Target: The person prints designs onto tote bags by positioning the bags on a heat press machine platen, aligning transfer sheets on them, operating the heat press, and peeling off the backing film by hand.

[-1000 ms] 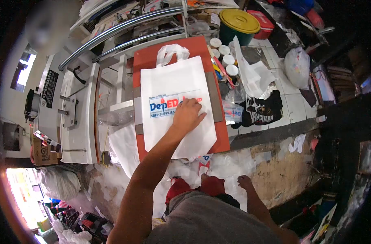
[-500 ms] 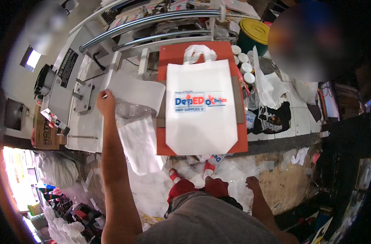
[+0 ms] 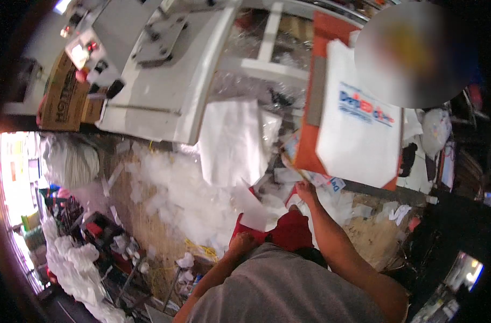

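Two bare hands are in view, both low in front of the body. The left hand (image 3: 242, 244) is by the lap with its fingers curled, and one translucent sheet (image 3: 252, 209) rises just past its knuckles; I cannot tell whether the fingers are clamped on it or apart from it. The right hand (image 3: 307, 192) reaches forward over the floor, fingers bent together at the end of one thin tan strip (image 3: 296, 168) — blur makes it unclear whether the strip is gripped or merely behind the fingertips. Just beside this hand lies one piece with blue and red print (image 3: 334, 184).

One printed white tote bag (image 3: 353, 142) lies flat on one red board (image 3: 309, 156), well beyond the right hand, its upper right part blurred out. One gray strip (image 3: 316, 91) shows along the board's left side. To the left of the board, one plain white bag or cloth (image 3: 232, 142) hangs beside one heat press (image 3: 189, 81). One large cardboard box (image 3: 62, 97) stands left of the press. Two red sandals are partly visible below red shorts (image 3: 291, 230) — and pale scraps (image 3: 175, 185), too many to count, cover the floor.
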The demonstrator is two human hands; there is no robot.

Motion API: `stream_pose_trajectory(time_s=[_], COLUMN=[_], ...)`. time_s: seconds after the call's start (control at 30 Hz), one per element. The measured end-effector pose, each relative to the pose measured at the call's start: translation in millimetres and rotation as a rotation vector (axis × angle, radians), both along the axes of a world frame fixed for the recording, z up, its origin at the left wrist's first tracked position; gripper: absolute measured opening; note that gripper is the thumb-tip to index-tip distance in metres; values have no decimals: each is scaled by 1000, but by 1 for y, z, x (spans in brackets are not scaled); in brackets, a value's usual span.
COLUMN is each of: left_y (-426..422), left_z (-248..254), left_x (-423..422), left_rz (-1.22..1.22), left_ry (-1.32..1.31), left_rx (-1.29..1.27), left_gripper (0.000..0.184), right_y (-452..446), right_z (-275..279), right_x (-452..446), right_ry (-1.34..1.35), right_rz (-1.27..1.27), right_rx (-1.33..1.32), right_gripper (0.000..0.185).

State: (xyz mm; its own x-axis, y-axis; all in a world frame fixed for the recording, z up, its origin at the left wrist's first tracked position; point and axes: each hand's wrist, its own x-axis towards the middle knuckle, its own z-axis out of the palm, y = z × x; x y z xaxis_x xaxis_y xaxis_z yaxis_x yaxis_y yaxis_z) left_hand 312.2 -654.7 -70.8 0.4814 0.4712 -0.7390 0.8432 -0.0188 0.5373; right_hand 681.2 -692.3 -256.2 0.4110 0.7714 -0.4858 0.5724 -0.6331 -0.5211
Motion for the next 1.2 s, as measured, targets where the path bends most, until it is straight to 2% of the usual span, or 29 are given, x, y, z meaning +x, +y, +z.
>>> stream_pose_trajectory(time_s=[0.07, 0.1, 0.13, 0.17, 0.2, 0.23, 0.3, 0.33, 0.4, 0.43, 0.47, 0.63, 0.67, 0.7, 0.73, 0.77, 0.8, 0.83, 0.9, 0.93, 0.97, 1.03, 1.07, 1.1, 1.13, 1.2], left_y=[-7, -9, -2, 12, 22, 20, 22, 20, 17, 16, 15, 30, 39, 49, 61, 74, 86, 101, 127, 129, 130, 152, 164, 165, 160, 129], left_z=[-5, -10, -8, 0, 1, -14, -33, -39, -49, -53, -57, -64, -69, -74, -74, -71, -67, -46, 13, 16, 16, 69, 133, 150, 152, 132], left_x=[-24, -42, -57, -67, -79, -102, -136, -152, -170, -176, -181, -168, -163, -158, -146, -129, -112, -94, -60, -60, -69, -49, -31, -22, -16, -13], left_rz=[-55, 62, 65, 244, 420, 432, 439, 387, 508, 512, 511, 464, 489, 514, 516, 794, 1066, 1061, 1197, 1168, 869, 645, 734, 710, 682, 734], left_ry=[-1, -33, -26, 29, 86, 88, 115, 113, 119, 122, 104, 127, 83, 38, 26, -39, -110, -131, -341, -364, -531, -670, -657, -588, -607, -376], left_rx=[29, 70, 51, 10, -30, 36, 132, 196, 93, 93, 113, 179, 169, 161, 171, 43, -95, -87, -533, -528, -404, -290, -303, -257, -250, -340], left_gripper=[32, 30, 30, 29, 27, 26, 24, 23, 24, 24, 24, 23, 29, 38, 38, 50, 64, 64, 77, 77, 75, 72, 71, 70, 70, 67], right_y=[75, 103, 128, 154, 174, 179, 187, 191, 201, 200, 199, 182, 178, 166, 154, 144, 124, 105, 84, 62, 39, 26, 27, 28, 38, 58], right_z=[16, 21, 33, 49, 61, 50, 24, 25, 37, 34, 32, 29, 40, 54, 74, 94, 121, 150, 218, 221, 222, 278, 308, 337, 362, 411], right_x=[-34, -52, -68, -84, -97, -114, -134, -136, -137, -141, -142, -120, -111, -105, -101, -97, -93, -90, -87, -82, -76, -70, -74, -77, -82, -90], right_ry=[110, 123, 100, 76, 18, 18, -358, -358, -148, -213, -212, -184, -154, 48, 271, 489, 644, 799, 1072, 984, 894, 843, 922, 1008, 980, 921], right_rz=[-298, -280, -252, -224, -181, -180, -176, -170, -299, -296, -293, -244, -197, -236, -286, -334, -401, -466, -527, -468, -412, -357, -336, -313, -250, -130], right_rx=[-75, 26, 37, 49, -27, -39, 98, 95, -141, -101, -101, -37, -4, 109, 215, 300, 223, 148, 68, 50, 31, 58, 150, 238, 262, 313], right_gripper=[46, 50, 54, 58, 62, 62, 70, 70, 73, 65, 65, 39, 37, 41, 47, 53, 56, 60, 71, 81, 92, 99, 100, 102, 98, 92])
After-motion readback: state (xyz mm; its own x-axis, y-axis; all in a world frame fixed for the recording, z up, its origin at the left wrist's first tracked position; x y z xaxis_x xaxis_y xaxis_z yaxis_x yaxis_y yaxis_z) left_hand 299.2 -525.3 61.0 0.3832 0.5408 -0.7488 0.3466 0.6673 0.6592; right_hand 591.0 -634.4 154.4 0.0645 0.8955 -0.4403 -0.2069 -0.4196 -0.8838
